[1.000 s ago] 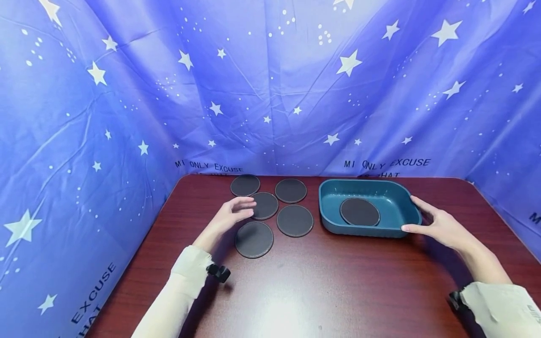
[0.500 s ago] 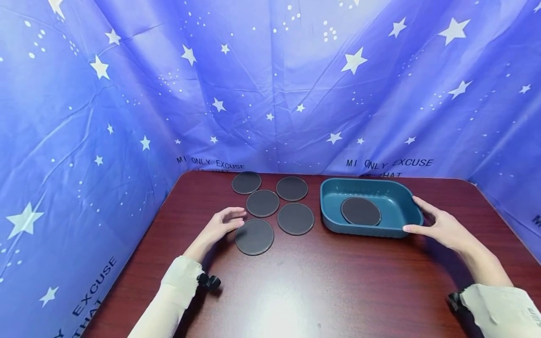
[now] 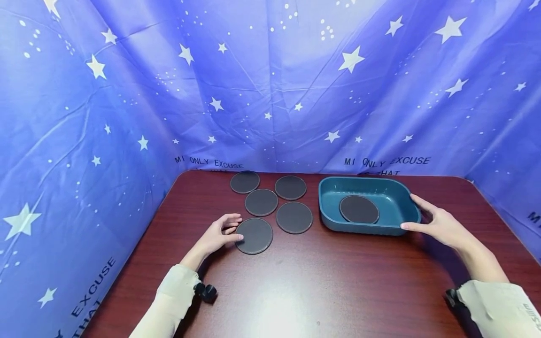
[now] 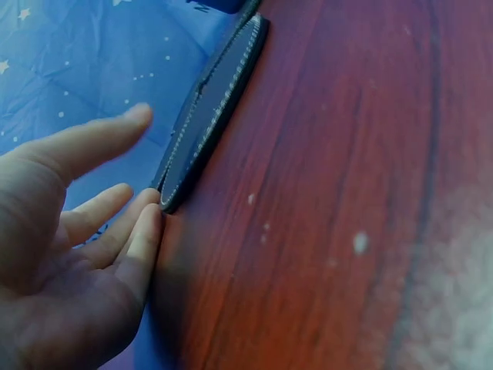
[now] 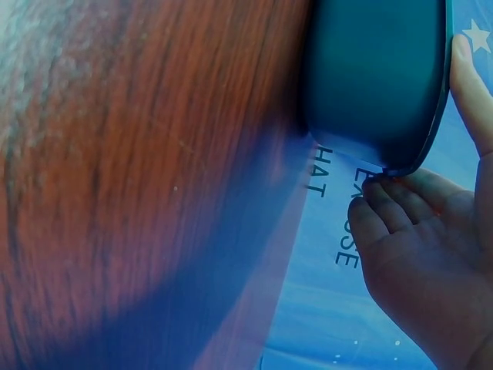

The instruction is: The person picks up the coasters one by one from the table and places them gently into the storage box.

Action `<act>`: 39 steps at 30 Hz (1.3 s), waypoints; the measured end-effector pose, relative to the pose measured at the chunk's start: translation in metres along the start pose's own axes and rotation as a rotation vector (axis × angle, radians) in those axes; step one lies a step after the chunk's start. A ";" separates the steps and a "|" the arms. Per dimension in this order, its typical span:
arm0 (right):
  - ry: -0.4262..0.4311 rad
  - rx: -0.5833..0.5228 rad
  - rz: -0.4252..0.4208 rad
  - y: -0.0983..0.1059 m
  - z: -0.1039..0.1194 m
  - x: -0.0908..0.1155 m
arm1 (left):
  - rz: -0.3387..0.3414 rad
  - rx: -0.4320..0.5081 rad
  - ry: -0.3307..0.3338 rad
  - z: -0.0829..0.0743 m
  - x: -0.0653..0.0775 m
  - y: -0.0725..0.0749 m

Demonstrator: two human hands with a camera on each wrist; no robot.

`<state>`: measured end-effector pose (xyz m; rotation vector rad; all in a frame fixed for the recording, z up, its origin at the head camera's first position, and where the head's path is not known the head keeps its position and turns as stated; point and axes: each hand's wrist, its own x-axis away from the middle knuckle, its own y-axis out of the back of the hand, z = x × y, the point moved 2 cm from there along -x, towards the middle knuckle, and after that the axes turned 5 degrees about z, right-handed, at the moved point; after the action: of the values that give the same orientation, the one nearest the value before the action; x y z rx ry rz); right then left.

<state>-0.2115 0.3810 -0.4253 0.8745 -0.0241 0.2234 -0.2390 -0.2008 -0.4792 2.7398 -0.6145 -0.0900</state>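
1. Hand state, left: left hand point(image 3: 217, 234) has thumb and fingers spread apart at the near coaster point(image 3: 254, 236), not pinching it. Left wrist view: fingertips meet the disc's edge, thumb apart from it.
2. Key relation: near coaster lies flat on the surface point(image 3: 338, 286), directly right of the left hand, its left edge at the fingertips. Round, so no long axis to line up with. Left hand is by far the nearer; right hand is well apart, beyond the container.
3. Right hand point(image 3: 441, 227) grips the right end of the teal container point(image 3: 367, 229): thumb on the near rim, fingers at the far side of that end.
4. Container sits upright, right of and farther back than the near coaster; long axis runs left-right. One dark coaster inside point(image 3: 359, 209), a bit left of center, close to the near wall.
5. Four more coasters loose between the left hand and the back edge: middle-left disc point(image 3: 261, 202), middle-right disc point(image 3: 294, 217) just beside the container, back-left disc point(image 3: 245, 182), back-right disc point(image 3: 290, 187). Back-left and middle-left touch or nearly so.
6. Starry blue cloth point(image 3: 270, 94) hangs behind and at both sides.
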 end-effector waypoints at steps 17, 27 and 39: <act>-0.012 -0.008 0.009 0.002 0.000 -0.002 | 0.031 -0.358 -0.070 -0.010 0.006 -0.018; -0.007 -0.008 0.006 0.003 -0.001 -0.003 | -0.007 -0.590 -0.116 -0.016 0.006 -0.028; -0.009 -0.014 0.010 0.004 -0.002 -0.003 | -0.077 -0.511 -0.165 -0.025 0.002 -0.036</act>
<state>-0.2156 0.3839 -0.4241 0.8618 -0.0379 0.2283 -0.2194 -0.1637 -0.4670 2.2708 -0.4513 -0.4322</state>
